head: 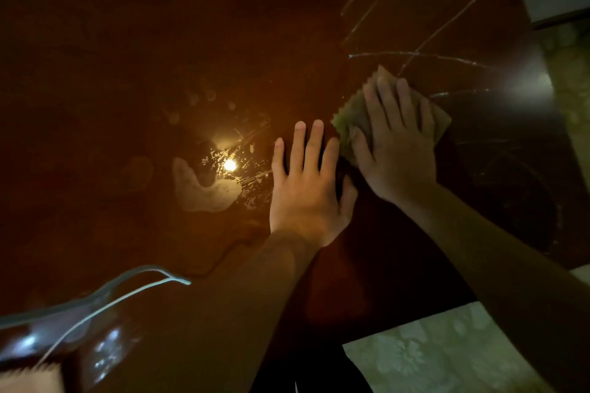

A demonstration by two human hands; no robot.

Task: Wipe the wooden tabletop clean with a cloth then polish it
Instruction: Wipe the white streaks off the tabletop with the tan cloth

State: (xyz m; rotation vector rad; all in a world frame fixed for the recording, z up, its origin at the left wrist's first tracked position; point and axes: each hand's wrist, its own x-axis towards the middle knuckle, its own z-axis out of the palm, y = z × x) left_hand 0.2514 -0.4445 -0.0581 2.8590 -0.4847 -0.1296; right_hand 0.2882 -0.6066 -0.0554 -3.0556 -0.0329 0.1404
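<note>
Fingers straight on both hands. Right hand (pixel 396 143) flat atop cloth (pixel 349 120), pressing it onto tabletop (pixel 127 73), right-centre. Left hand (pixel 308 188) flat on wood just beside cloth, holding nothing. Cloth mostly hidden under palm; pale streaks (pixel 415 56) beyond it, blurry.

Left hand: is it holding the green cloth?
No. The left hand lies flat with straight fingers on the dark reddish wooden tabletop, while the right hand presses the green zigzag-edged cloth.

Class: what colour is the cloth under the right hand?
Olive-green to tan cloth, zigzag-cut edge; seen in the head view.
</note>
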